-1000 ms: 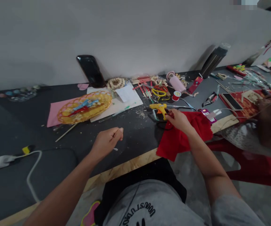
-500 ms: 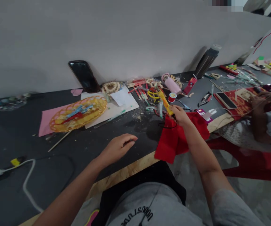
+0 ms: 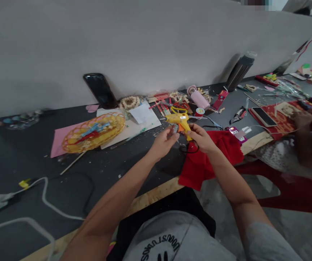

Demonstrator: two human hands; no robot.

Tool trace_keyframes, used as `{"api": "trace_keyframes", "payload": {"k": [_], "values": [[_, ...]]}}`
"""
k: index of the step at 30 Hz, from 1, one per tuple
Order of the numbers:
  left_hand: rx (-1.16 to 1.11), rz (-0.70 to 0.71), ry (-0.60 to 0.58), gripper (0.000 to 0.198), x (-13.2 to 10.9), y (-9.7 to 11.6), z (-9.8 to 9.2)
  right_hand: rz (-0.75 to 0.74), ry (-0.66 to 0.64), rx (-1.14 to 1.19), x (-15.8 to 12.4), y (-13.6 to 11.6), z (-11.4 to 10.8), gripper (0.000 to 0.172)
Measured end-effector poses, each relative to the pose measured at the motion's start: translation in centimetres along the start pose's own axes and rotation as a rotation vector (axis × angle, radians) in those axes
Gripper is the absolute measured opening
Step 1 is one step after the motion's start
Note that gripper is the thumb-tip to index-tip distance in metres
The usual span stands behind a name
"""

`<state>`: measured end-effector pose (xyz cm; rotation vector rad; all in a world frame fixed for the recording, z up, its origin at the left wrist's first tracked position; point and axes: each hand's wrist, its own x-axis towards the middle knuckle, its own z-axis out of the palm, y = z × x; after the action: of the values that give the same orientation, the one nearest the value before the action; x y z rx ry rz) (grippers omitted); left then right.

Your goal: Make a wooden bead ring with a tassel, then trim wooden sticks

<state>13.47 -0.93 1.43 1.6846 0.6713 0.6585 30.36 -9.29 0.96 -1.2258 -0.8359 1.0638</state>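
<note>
A yellow glue gun (image 3: 177,118) with an orange trigger is in my right hand (image 3: 201,138), whose fingers are closed around its handle. Its nozzle points left, and a dark cord hangs below it. Just under the nozzle, my left hand (image 3: 164,142) is closed in a pinch, with a small greyish bit at the fingertips that is too small to name. Beneath my right hand and forearm lies a red cloth (image 3: 194,170), partly over the table's wooden edge.
To the left stand an orange woven basket (image 3: 66,146) and a leaning phone (image 3: 100,90). Thread spool (image 3: 199,112), pink bottle (image 3: 199,99), dark bottle (image 3: 240,72) and pliers (image 3: 237,115) lie or stand to the right. Another person's hands (image 3: 302,117) work at far right. White cables (image 3: 46,195) cross the left side.
My left hand has moved right and up to the glue gun, its fingers now pinched. The glue gun has turned from pointing away to pointing left in my right hand.
</note>
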Motion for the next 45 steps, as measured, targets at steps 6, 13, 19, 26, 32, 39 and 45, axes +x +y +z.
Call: {"api": "trace_keyframes", "payload": {"k": [6,13,19,26,32,39,45], "values": [[-0.284,-0.146,0.318,0.027,0.3,-0.8,-1.3,-0.073,0.11,0.111,-0.1,-0.1,-0.3,0.043],[-0.657,-0.272,0.784,0.013,-0.5,-0.8,-6.2,-0.058,0.075,0.168,-0.4,-0.5,-1.3,0.044],[-0.641,-0.281,0.704,0.014,-1.7,-0.3,-6.7,-0.023,-0.044,0.347,-1.0,-0.3,-1.5,0.037],[-0.508,-0.294,0.476,0.026,-3.2,-0.7,-5.1,-0.162,-0.025,0.242,-1.0,-3.8,-4.6,0.045],[-0.199,-0.226,0.157,0.036,-1.6,-1.4,-1.3,-0.407,0.117,-0.111,-0.1,-10.4,-7.8,0.042],[0.555,-0.117,-0.283,0.05,0.4,0.4,7.7,-0.439,0.145,-0.237,0.7,-10.2,-8.3,0.045],[0.801,0.15,-0.369,0.019,-1.3,0.8,9.3,-0.464,0.226,-0.325,1.9,-9.7,-9.6,0.05]]}}
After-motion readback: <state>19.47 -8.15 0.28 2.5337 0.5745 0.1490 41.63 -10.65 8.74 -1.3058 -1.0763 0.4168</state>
